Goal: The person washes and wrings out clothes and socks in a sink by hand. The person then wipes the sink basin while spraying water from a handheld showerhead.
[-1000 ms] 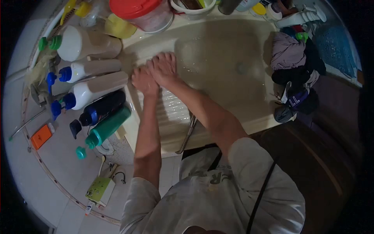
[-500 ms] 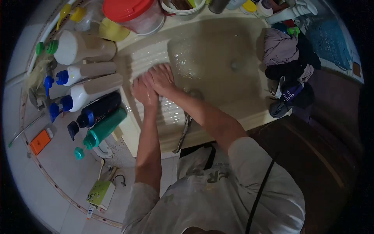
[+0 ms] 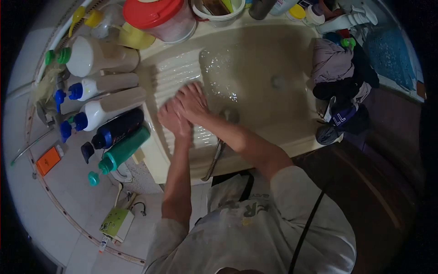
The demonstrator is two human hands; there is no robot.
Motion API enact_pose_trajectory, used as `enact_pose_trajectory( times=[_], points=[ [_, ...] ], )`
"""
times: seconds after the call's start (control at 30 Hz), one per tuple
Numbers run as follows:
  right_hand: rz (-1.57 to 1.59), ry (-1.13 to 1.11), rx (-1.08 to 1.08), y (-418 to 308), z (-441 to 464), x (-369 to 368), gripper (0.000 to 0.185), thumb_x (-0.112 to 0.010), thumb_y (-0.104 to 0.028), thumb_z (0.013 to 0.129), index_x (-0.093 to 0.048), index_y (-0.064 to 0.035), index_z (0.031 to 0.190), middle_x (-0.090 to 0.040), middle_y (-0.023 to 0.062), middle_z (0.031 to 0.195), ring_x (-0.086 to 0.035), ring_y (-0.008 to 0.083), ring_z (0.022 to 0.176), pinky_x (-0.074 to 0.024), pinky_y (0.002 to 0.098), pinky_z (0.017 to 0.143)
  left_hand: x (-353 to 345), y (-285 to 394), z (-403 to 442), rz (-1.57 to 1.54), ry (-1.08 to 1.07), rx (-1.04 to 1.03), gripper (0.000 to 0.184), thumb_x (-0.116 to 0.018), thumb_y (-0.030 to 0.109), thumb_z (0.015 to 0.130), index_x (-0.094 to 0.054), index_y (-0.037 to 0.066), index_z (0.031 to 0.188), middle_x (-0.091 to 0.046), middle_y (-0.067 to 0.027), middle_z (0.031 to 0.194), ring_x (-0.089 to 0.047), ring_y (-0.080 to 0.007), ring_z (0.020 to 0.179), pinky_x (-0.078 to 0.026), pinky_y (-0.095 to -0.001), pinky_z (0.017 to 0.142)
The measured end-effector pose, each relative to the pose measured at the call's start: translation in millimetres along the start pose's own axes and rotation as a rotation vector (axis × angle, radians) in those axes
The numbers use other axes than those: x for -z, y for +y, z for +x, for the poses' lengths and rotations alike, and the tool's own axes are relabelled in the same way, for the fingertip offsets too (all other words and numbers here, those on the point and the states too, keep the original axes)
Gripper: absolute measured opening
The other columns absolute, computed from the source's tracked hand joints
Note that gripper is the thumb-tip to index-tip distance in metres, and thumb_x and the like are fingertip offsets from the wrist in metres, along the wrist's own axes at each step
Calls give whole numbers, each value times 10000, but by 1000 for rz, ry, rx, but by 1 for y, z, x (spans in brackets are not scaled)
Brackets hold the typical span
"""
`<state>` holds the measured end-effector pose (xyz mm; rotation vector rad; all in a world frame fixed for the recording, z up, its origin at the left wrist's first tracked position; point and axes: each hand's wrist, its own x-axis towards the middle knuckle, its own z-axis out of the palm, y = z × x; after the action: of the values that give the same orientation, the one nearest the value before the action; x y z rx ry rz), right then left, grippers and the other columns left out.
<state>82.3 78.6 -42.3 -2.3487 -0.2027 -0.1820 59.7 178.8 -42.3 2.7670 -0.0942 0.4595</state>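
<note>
The right hand (image 3: 192, 102) rests over the left hand (image 3: 173, 119), fingers curled; whether they grip anything underneath cannot be told. Directly below the fingers is the ribbed washboard (image 3: 178, 73) of the basin (image 3: 157, 160), with cloudy water (image 3: 260, 64) to their right. Left of them is a green bottle (image 3: 127, 150); farther ahead, a red-lidded bucket (image 3: 175, 32), contents unclear, and a white tub (image 3: 223, 20) holding something brown.
</note>
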Motion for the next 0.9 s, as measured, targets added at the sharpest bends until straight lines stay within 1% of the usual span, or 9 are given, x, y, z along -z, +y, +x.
enact_pose_trajectory(
  times=[0.1, 0.2, 0.27, 0.33, 0.5, 0.57, 0.7, 0.8, 0.9],
  points=[
    [189, -103, -149, -21, -93, 5, 298, -486, -291, 830, -655, -47, 826, -605, 115, 909, -506, 297, 955, -356, 457, 861, 10, -9, -89, -332, -38, 3, 249, -523, 280, 838, -593, 51, 772, -620, -141, 895, -552, -325, 771, -405, -454, 664],
    [158, -94, 36, 8, -27, 0, 272, -496, -275, 810, -617, -47, 725, -574, 116, 756, -516, 300, 873, -365, 448, 842, -2, -9, -23, -203, -232, 77, 271, -520, 278, 841, -599, 56, 708, -615, -119, 821, -552, -327, 743, -401, -454, 633],
    [36, 103, 2, 30, 42, -34, 264, -508, -270, 808, -598, -48, 695, -568, 115, 782, -503, 306, 876, -364, 446, 839, -23, -9, 45, 265, 122, -275, 295, -495, 286, 865, -611, 55, 723, -602, -136, 853, -548, -341, 730, -404, -460, 632],
    [-7, 76, -46, 30, 84, -30, 248, -516, -268, 816, -607, -51, 737, -576, 114, 857, -492, 306, 918, -364, 446, 848, -44, -18, 81, 150, -195, 187, 284, -471, 298, 878, -627, 72, 805, -594, -141, 902, -546, -329, 814, -381, -469, 710],
    [11, 0, 91, 0, -37, 9, 221, -507, -250, 832, -627, -74, 773, -593, 83, 929, -503, 261, 966, -360, 426, 881, 8, 11, -35, -70, 53, 10, 331, -440, 319, 898, -628, 50, 854, -599, -124, 920, -547, -331, 833, -373, -458, 740],
    [193, -102, -69, -14, -89, 15, 227, -519, -256, 830, -618, -73, 740, -598, 99, 857, -513, 272, 935, -366, 433, 868, 32, 16, -69, -252, -112, -1, 343, -432, 316, 906, -621, 36, 845, -604, -128, 856, -545, -352, 792, -379, -459, 725],
    [176, -40, 71, 14, -11, 4, 286, -494, -256, 868, -595, -47, 699, -585, 113, 751, -544, 307, 843, -382, 429, 847, -5, 3, -13, -15, -80, 2, 312, -435, 280, 903, -601, 42, 787, -593, -171, 764, -538, -369, 709, -387, -463, 633],
    [234, -65, -210, 27, 40, -21, 364, -486, -309, 882, -597, -20, 690, -588, 166, 696, -577, 354, 715, -441, 459, 744, -33, -5, 30, -5, -118, 202, 334, -456, 272, 910, -575, 16, 731, -571, -129, 675, -510, -287, 605, -376, -419, 573],
    [785, 49, -689, 86, 50, 3, 426, -495, -383, 876, -603, -20, 681, -630, 180, 695, -627, 282, 614, -486, 415, 628, -33, 44, 64, -1078, -213, 867, 392, -495, 274, 910, -512, -16, 647, -495, -28, 616, -402, -146, 565, -359, -331, 558]
  ],
)
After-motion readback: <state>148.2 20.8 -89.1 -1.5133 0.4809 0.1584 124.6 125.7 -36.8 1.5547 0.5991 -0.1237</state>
